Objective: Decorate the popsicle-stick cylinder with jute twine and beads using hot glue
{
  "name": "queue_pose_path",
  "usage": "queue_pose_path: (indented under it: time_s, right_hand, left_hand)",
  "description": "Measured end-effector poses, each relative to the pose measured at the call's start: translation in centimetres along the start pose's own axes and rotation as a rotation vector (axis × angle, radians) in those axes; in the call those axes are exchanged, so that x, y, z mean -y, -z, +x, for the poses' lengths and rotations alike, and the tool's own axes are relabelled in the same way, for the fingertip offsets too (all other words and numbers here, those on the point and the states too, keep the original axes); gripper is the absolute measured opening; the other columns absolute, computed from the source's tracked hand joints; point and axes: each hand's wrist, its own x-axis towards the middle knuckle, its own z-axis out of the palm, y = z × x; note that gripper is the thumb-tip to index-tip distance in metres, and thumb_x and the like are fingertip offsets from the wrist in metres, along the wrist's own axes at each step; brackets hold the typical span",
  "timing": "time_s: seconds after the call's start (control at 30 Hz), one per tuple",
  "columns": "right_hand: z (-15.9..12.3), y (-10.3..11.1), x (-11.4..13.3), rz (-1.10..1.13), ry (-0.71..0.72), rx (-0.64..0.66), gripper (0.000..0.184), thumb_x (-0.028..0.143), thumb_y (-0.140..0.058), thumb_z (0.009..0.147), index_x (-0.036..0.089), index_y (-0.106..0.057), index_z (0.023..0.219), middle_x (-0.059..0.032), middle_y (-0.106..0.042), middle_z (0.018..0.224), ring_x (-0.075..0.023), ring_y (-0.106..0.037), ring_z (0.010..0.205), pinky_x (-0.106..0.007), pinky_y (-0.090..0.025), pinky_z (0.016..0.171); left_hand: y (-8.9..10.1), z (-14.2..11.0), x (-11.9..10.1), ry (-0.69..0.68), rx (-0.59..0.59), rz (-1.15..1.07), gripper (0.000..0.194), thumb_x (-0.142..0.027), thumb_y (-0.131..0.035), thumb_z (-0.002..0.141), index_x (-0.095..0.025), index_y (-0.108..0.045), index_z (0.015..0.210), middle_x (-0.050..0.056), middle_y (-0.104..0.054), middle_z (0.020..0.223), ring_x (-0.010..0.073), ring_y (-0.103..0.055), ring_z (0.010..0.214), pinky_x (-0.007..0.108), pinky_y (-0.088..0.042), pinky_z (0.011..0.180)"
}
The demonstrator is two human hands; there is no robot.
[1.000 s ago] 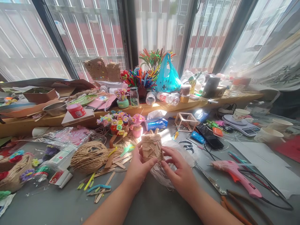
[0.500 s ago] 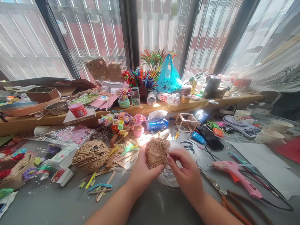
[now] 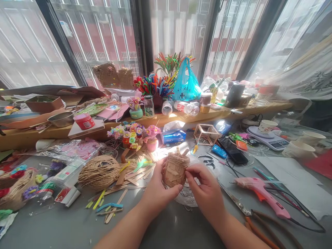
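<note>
A small craft piece (image 3: 175, 169) of light wood sits raised above the table, with bands of twine round its top and bottom and short stubs sticking up from it. My left hand (image 3: 157, 190) is wrapped round its left side, the thumb across the lower front. At its right edge, my right hand (image 3: 203, 183) pinches with thumb and forefinger; any small strand between those tips is too fine to tell. Beneath lies crumpled clear plastic (image 3: 187, 197), partly hidden by my hands. Left of them are a ball of twine (image 3: 99, 172) and loose wooden sticks (image 3: 121, 202).
A pink glue gun (image 3: 264, 193) and orange-handled pliers (image 3: 255, 221) lie at the right, near black-handled scissors (image 3: 206, 160) and a phone (image 3: 232, 151). Behind stand fuzzy-flower pots (image 3: 152, 143), a tissue pack (image 3: 173, 136) and a wooden frame (image 3: 206, 134). A cluttered ledge (image 3: 153, 121) runs below the window.
The craft piece has tilted and turned slightly in my left hand. My right fingertips stay at its right edge. The whole view has shifted a little.
</note>
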Motion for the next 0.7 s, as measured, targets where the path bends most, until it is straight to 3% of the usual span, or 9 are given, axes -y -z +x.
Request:
queue_pose_path:
  time_s: [0.3,0.7]
  right_hand:
    - [0.16,0.22,0.64,-0.005,0.083,0.036,0.010,0.020,-0.062,0.104,0.027,-0.069,0.101,-0.0016,-0.068,0.090,-0.0195,-0.065,0.083,-0.033,-0.054,0.076]
    - [0.00,-0.13,0.45,-0.061,0.151,0.091,0.015,0.013,-0.063,0.102,0.026,-0.069,0.103,-0.0015,-0.070,0.091,-0.0176,-0.066,0.081,-0.030,-0.056,0.074]
  left_hand:
    - [0.52,0.62,0.64,0.049,0.015,-0.165,0.085,-0.029,-0.093,0.076,-0.028,-0.047,0.147,0.014,-0.062,0.154,0.0371,-0.060,0.142,0.051,-0.049,0.116]
    - [0.09,0.13,0.61,0.036,0.032,-0.028,0.089,-0.029,-0.091,0.078,-0.027,-0.040,0.152,0.014,-0.057,0.159,0.0336,-0.057,0.144,0.046,-0.048,0.116]
